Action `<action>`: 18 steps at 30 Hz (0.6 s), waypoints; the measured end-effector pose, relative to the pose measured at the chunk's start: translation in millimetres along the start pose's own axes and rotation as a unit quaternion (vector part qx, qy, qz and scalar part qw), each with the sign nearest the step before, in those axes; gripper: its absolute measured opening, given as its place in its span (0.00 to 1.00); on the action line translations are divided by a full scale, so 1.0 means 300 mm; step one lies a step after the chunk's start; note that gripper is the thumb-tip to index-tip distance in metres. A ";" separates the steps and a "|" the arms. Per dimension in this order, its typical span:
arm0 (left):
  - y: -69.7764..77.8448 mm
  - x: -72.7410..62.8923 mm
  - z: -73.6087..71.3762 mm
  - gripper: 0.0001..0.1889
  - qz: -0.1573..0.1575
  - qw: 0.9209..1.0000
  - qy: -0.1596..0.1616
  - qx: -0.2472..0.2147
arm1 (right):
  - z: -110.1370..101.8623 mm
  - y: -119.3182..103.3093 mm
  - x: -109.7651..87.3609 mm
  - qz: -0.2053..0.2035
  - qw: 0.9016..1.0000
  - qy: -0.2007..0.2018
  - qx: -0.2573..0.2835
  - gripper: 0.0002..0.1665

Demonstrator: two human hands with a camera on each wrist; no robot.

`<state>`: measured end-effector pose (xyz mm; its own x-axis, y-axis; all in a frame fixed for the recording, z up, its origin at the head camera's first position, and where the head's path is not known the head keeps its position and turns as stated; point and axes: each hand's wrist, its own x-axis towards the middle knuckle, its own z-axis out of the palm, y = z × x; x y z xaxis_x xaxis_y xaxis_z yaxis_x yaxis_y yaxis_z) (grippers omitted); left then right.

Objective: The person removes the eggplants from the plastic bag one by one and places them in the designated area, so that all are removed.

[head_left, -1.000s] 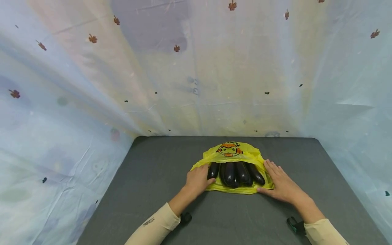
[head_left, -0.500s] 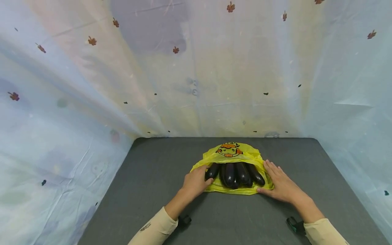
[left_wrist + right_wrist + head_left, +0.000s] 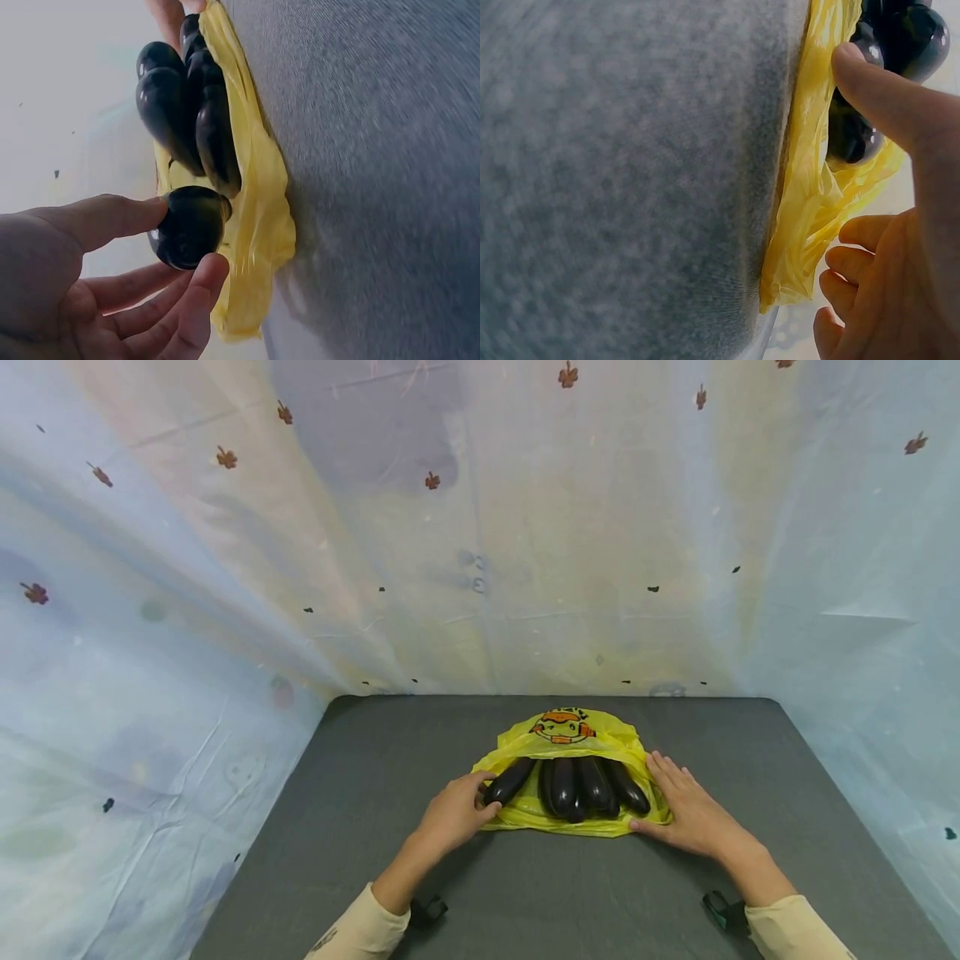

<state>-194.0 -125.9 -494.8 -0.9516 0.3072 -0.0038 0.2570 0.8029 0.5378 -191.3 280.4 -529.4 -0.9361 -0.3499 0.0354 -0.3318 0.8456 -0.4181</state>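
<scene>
A yellow plastic bag (image 3: pixel 525 817) with a printed cartoon face lies on its side, its mouth facing me. Several dark, glossy eggplants sit inside, their rounded ends at the opening. My left hand (image 3: pixel 453 814) pinches the leftmost eggplant (image 3: pixel 510 782) between thumb and fingers; in the left wrist view this eggplant (image 3: pixel 189 227) stands apart from the others. At the bag's right side my right hand (image 3: pixel 697 814) rests with straight fingers against the plastic. In the right wrist view its thumb lies over the bag's rim, close to an eggplant (image 3: pixel 853 139).
The bag lies on a dark grey table (image 3: pixel 405 735). Behind and beside it hangs a pale patterned curtain (image 3: pixel 525 543) with small leaf prints. Black straps (image 3: pixel 429 910) show at both wrists.
My left hand has moved left and toward me, swinging the near end of the leftmost eggplant away from the others. The right hand and the bag have barely moved.
</scene>
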 end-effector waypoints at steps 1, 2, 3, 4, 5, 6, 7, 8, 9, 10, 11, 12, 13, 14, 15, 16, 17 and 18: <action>-0.007 -0.004 -0.004 0.28 0.000 1.000 -0.001 0.001 | 0.000 0.001 0.000 -0.001 1.000 0.001 -0.001 0.72; -0.012 -0.008 -0.007 0.28 0.001 1.000 -0.001 0.003 | -0.001 0.001 -0.001 -0.001 1.000 0.002 -0.001 0.72; -0.016 -0.013 -0.012 0.27 0.001 1.000 -0.001 0.004 | -0.002 0.001 -0.002 -0.002 1.000 0.003 -0.002 0.72; -0.019 -0.017 -0.017 0.27 0.002 1.000 -0.002 0.003 | -0.003 0.002 -0.002 -0.003 1.000 0.004 -0.003 0.72; -0.022 -0.021 -0.022 0.27 0.006 1.000 -0.001 0.004 | -0.004 0.002 -0.003 -0.003 1.000 0.004 -0.002 0.72; -0.025 -0.024 -0.028 0.27 0.008 1.000 0.000 0.003 | -0.004 0.002 -0.003 -0.003 1.000 0.004 -0.001 0.72; -0.027 -0.028 -0.034 0.27 0.008 1.000 0.000 0.002 | -0.005 0.002 -0.004 -0.004 1.000 0.004 -0.001 0.73; -0.029 -0.032 -0.039 0.27 0.008 1.000 0.001 0.000 | -0.005 0.002 -0.005 -0.004 1.000 0.005 0.001 0.72; -0.032 -0.037 -0.045 0.27 0.008 1.000 0.001 -0.001 | -0.005 0.002 -0.005 -0.005 1.000 0.005 0.003 0.72; -0.034 -0.041 -0.051 0.26 0.012 1.000 0.003 -0.002 | -0.005 0.003 -0.006 -0.005 1.000 0.005 0.003 0.72; -0.037 -0.046 -0.057 0.26 0.015 1.000 0.003 -0.003 | -0.005 0.003 -0.006 -0.005 1.000 0.005 0.004 0.72; -0.040 -0.051 -0.062 0.26 0.013 1.000 0.003 -0.003 | -0.005 0.004 -0.007 -0.005 1.000 0.006 0.004 0.72; -0.042 -0.056 -0.067 0.26 0.012 1.000 0.002 -0.002 | -0.004 0.005 -0.007 -0.005 1.000 0.006 0.004 0.72; -0.044 -0.061 -0.073 0.26 0.012 1.000 0.001 -0.003 | -0.003 0.006 -0.008 -0.004 1.000 0.006 0.004 0.72; -0.046 -0.066 -0.078 0.26 0.012 1.000 0.001 -0.004 | -0.002 0.007 -0.009 -0.003 1.000 0.005 0.004 0.72; -0.047 -0.071 -0.083 0.26 0.012 1.000 -0.001 -0.006 | -0.001 0.008 -0.009 -0.002 1.000 0.004 0.004 0.72; -0.048 -0.076 -0.087 0.26 0.009 1.000 -0.002 -0.008 | 0.000 0.009 -0.010 -0.001 1.000 0.003 0.005 0.72; -0.049 -0.080 -0.091 0.26 0.006 1.000 -0.004 -0.010 | 0.001 0.010 -0.011 0.001 1.000 0.002 0.006 0.72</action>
<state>-179.6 -159.2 -479.7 -0.9472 0.3206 -0.0034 0.2651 0.7892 0.5539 -189.3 284.0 -531.3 -0.9369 -0.3476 0.0378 -0.3293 0.8408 -0.4296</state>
